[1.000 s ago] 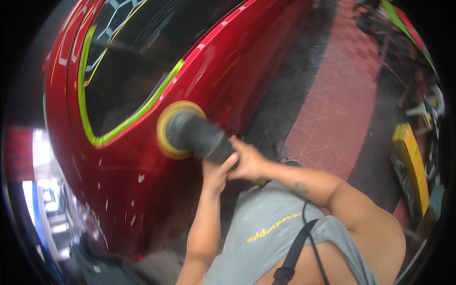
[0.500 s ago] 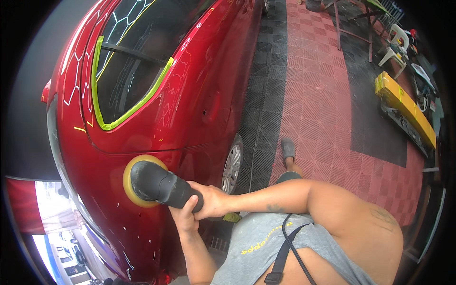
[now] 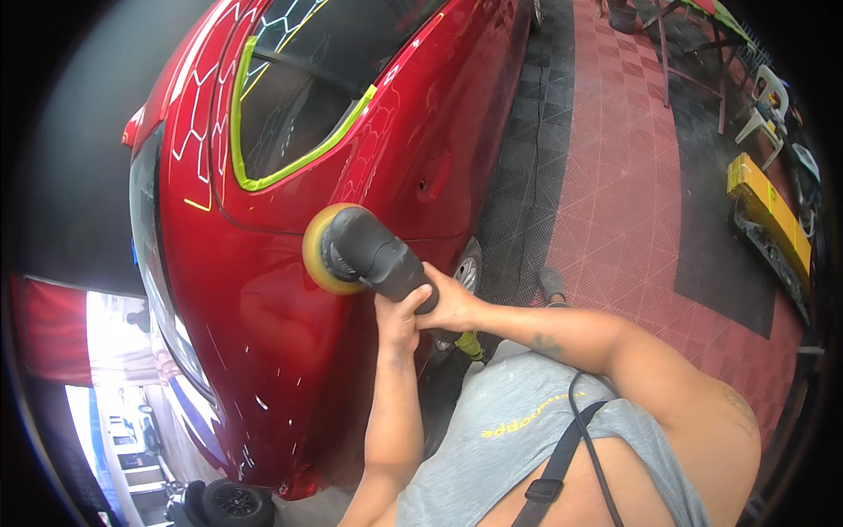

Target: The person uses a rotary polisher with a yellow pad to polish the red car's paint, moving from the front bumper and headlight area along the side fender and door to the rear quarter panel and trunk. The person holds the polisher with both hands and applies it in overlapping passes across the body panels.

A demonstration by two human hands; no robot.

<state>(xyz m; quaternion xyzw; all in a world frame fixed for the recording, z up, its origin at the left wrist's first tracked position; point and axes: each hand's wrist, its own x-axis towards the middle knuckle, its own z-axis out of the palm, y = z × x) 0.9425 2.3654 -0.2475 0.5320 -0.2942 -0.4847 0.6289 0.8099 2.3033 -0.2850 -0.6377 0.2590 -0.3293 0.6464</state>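
Observation:
Both my hands grip a black power polisher (image 3: 378, 255) by its handle end. My left hand (image 3: 399, 318) is wrapped on the near side, thumb over the handle; my right hand (image 3: 452, 299) closes on it from the right. The polisher's round yellow pad (image 3: 320, 255) lies against the glossy red car's rear side panel (image 3: 255, 299), below the rear side window (image 3: 290, 123). Yellow-green masking tape (image 3: 238, 140) edges that window. The pad's underside is hidden. Small white specks (image 3: 262, 403) show lower on the panel.
A dark cord (image 3: 590, 448) and a strap (image 3: 562, 461) cross my grey shirt. The car's rear wheel (image 3: 468, 268) is beyond my hands. Black and red floor tiles (image 3: 619, 193) run along the right, with a yellow box (image 3: 773, 215) and white chair (image 3: 766, 114). A loose tyre (image 3: 237, 502) lies at lower left.
My hands and the polisher have shifted up the panel, bringing the pad closer to the taped window. The whole view has turned, so the car appears farther right. Both hands keep their grip.

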